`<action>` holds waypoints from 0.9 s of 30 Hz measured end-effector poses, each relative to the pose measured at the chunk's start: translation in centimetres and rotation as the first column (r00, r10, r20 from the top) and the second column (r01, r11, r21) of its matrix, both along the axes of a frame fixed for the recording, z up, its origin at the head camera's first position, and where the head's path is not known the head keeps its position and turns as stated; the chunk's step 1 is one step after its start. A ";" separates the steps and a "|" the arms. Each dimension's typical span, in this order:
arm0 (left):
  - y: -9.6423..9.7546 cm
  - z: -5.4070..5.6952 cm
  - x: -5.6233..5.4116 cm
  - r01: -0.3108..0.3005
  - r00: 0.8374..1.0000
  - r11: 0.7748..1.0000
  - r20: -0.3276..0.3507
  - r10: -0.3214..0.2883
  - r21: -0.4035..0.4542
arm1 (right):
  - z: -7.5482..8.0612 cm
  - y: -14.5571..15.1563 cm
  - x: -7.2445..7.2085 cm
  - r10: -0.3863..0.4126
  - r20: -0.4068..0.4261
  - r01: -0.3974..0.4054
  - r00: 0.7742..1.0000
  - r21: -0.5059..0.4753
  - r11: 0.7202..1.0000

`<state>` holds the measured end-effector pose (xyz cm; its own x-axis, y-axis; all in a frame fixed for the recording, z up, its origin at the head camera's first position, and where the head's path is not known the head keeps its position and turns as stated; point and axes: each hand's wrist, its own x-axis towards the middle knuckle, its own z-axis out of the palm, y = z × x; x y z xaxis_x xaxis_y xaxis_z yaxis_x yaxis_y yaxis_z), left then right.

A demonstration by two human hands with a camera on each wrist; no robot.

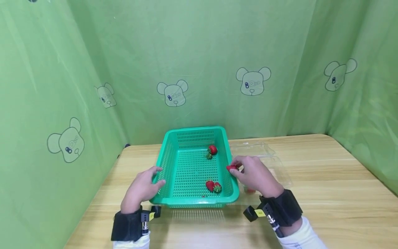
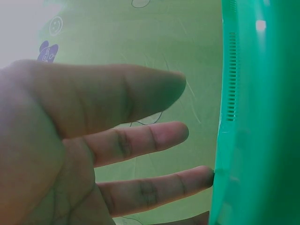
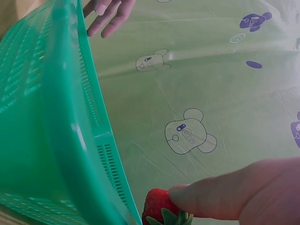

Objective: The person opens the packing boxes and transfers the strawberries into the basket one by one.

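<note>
My right hand [image 1: 253, 173] pinches a red strawberry [image 3: 157, 204] with green leaves, held over the right rim of a green perforated plastic basket [image 1: 199, 200]. At the basket's left side, my left hand [image 1: 144, 185] has its fingers extended, one fingertip right at the rim in the left wrist view. Inside the basket, one strawberry [image 1: 212, 149] lies toward the back right. Two more, a strawberry [image 1: 209, 185] and its leafy neighbour [image 1: 217, 187], sit side by side near the front right. A bit of red peeks over the front rim, mostly hidden.
To the basket's right lies a clear plastic box [image 1: 281, 171], partly covered by my right hand. Another strawberry [image 1: 249, 190] shows beneath that hand. The wooden table [image 1: 339, 180] reaches back to a green curtain [image 1: 211, 110] printed with bear heads.
</note>
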<state>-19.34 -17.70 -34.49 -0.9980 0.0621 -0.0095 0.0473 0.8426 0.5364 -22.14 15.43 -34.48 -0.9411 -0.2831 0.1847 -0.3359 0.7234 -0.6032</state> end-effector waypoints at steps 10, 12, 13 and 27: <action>0.0 0.0 0.0 0.001 1.000 1.000 -0.008 -0.001 0.000 | 0.0 -0.5 0.5 0.010 0.025 -0.009 1.000 -0.030 1.000; 0.0 0.0 0.0 0.001 1.000 1.000 -0.006 -0.001 0.001 | -0.1 -0.5 0.5 0.013 0.017 -0.013 1.000 -0.023 1.000; 0.0 0.1 0.0 0.001 1.000 1.000 -0.005 -0.001 0.002 | -0.1 -0.6 0.5 0.015 0.010 -0.015 1.000 -0.018 1.000; 0.1 0.2 0.2 0.005 1.000 1.000 -0.003 -0.005 0.010 | -0.4 -0.7 0.3 0.073 -0.113 -0.073 0.991 0.011 0.997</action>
<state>-19.09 -17.65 -34.25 -0.9978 0.0668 -0.0056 0.0529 0.8368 0.5450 -21.87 14.77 -34.91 -0.8911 -0.3520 0.2865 -0.4538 0.6986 -0.5531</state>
